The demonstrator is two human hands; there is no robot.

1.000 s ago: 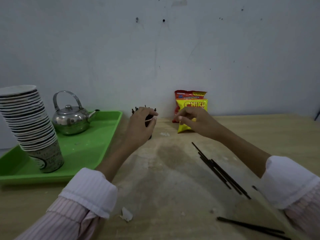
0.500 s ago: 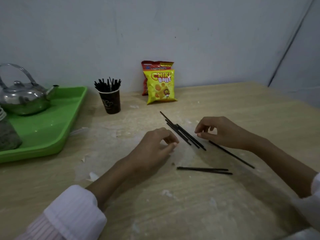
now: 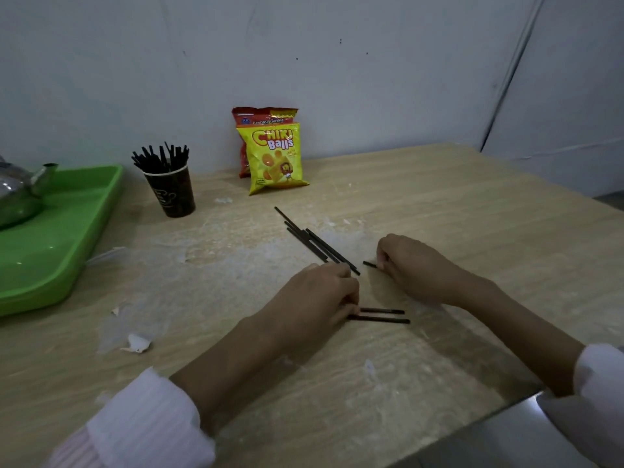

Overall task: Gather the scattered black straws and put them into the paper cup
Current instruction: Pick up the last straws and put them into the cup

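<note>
A dark paper cup [image 3: 172, 194] stands upright at the back left of the table, with several black straws [image 3: 160, 158] sticking out of it. A bunch of loose black straws [image 3: 312, 239] lies diagonally mid-table. Two more straws [image 3: 381, 315] lie side by side nearer to me. My left hand [image 3: 315, 300] rests on the table with its fingertips pinching the left ends of these two. My right hand [image 3: 413, 265] is curled over a single straw [image 3: 369, 264], and only that straw's left tip shows.
A green tray [image 3: 64, 238] with a steel kettle [image 3: 20, 190] sits at the left. Two snack bags [image 3: 273, 157] lean against the back wall. Torn paper scraps [image 3: 136, 342] and white residue dot the wooden table [image 3: 472, 211]. The table's edge runs along the lower right.
Both hands came back from the cup to the loose straws. My left hand shifted onto the two near straws, and my right hand closed over the single straw.
</note>
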